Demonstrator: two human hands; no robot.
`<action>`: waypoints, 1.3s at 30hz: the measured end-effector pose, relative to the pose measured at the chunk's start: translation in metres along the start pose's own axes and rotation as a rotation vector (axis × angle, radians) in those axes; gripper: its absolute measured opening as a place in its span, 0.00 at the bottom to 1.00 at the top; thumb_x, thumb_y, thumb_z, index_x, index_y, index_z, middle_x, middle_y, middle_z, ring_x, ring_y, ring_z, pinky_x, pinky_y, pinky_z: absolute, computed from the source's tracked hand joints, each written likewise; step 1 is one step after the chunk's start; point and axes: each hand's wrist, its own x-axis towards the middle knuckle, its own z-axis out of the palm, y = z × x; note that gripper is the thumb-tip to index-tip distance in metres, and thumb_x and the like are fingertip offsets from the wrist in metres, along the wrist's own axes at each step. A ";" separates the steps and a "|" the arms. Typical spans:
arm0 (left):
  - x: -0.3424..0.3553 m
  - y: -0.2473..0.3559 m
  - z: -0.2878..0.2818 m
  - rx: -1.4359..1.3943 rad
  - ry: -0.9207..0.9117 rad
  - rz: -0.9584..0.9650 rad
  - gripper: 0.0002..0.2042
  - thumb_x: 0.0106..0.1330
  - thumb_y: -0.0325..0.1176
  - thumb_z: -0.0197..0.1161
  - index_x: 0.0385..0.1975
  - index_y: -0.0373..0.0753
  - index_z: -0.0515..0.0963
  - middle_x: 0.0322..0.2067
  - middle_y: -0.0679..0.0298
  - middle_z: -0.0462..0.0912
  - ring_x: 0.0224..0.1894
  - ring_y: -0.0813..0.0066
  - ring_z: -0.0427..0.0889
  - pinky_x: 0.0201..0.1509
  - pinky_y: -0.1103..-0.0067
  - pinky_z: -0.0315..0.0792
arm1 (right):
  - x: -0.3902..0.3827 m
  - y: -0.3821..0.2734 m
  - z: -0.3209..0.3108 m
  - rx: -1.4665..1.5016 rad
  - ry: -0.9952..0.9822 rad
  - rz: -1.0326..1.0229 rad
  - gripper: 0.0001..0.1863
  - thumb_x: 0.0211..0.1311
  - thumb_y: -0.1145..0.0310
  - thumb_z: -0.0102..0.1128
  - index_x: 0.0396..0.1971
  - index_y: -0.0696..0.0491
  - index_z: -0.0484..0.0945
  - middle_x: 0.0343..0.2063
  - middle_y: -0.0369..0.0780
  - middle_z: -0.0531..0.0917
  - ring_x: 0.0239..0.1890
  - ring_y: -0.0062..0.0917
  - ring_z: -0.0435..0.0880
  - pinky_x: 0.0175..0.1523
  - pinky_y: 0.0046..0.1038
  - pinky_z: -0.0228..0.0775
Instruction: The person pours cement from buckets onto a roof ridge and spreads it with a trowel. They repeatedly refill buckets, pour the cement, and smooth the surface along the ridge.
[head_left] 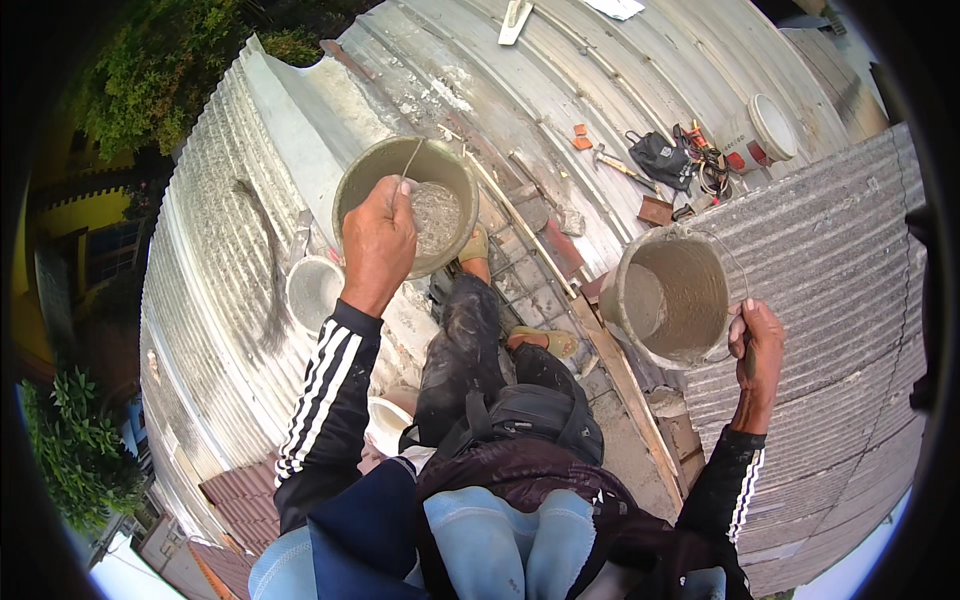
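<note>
My left hand is closed round the thin wire handle of a grey mortar-stained bucket, raised in front of me at the left. Wet grey mortar or residue covers the bottom inside it. At the right, my right hand grips the wire handle of a second grey bucket. That bucket hangs tilted, its mouth toward me, and dried mortar coats its inner wall. A smaller white pail stands below and left of the first bucket, partly hidden by my arm.
My sandalled feet stand on a narrow strip of blocks beside a wooden plank. Corrugated roofing slopes on both sides. A hammer, a black bag, cables and a white tub lie farther off. Another white container sits by my leg.
</note>
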 end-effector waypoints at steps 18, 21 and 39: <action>0.169 0.029 0.142 0.167 -0.558 1.114 0.14 0.58 0.37 0.64 0.43 0.44 0.87 0.43 0.63 0.84 0.54 0.64 0.75 0.58 0.69 0.67 | 0.179 -0.031 0.248 -0.272 -0.649 0.209 0.04 0.68 0.72 0.63 0.39 0.56 0.82 0.25 0.39 0.88 0.13 0.12 0.67 0.19 0.17 0.53; 0.193 -0.005 0.110 0.025 -0.026 0.903 0.26 0.61 0.33 0.66 0.62 0.40 0.77 0.60 0.54 0.77 0.65 0.55 0.71 0.68 0.61 0.62 | 0.203 -0.047 0.256 -0.294 -0.498 0.134 0.07 0.73 0.67 0.58 0.32 0.51 0.79 0.22 0.37 0.86 0.13 0.10 0.62 0.19 0.17 0.48; 0.113 -0.525 0.081 0.359 -0.561 -0.947 0.47 0.66 0.43 0.61 0.80 0.34 0.43 0.81 0.48 0.37 0.83 0.48 0.37 0.82 0.57 0.44 | 0.278 -0.135 0.293 -0.372 -0.218 0.032 0.08 0.73 0.64 0.58 0.32 0.49 0.75 0.19 0.36 0.81 0.10 0.11 0.60 0.15 0.18 0.47</action>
